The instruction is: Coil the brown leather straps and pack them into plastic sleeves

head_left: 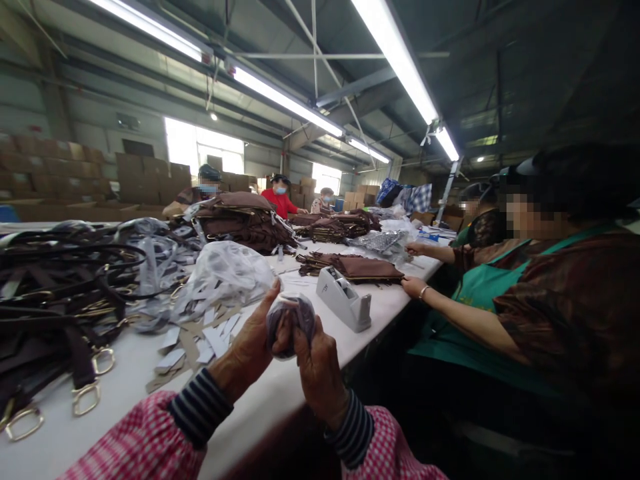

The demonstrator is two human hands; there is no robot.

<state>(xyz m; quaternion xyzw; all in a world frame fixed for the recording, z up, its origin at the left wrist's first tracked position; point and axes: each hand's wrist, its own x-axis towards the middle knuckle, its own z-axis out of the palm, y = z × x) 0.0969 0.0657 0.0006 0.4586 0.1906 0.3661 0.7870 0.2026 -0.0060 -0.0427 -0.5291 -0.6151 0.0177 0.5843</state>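
My left hand (pixel 244 347) is closed around a roll of tape (pixel 298 301), its thumb lying along the upper left rim and its fingers behind and inside the ring. From the right, my right hand (pixel 321 370) grips the same roll, fingers bent against its lower right edge. The roll is held up over the table's near edge with its ring facing me. Just beyond it stands a grey tape dispenser (pixel 343 300). Loose white and tan card pieces (pixel 213 339) lie left of my hands, by a clear plastic bag (pixel 227 267).
Dark straps with gold buckles (pixel 86 399) heap up on the left. Brown zippered pieces (pixel 240 217) are stacked further back. At right, a co-worker in a green apron (pixel 480 283) handles a brown piece (pixel 367 268). Other people stand around the long white table (pixel 270 413).
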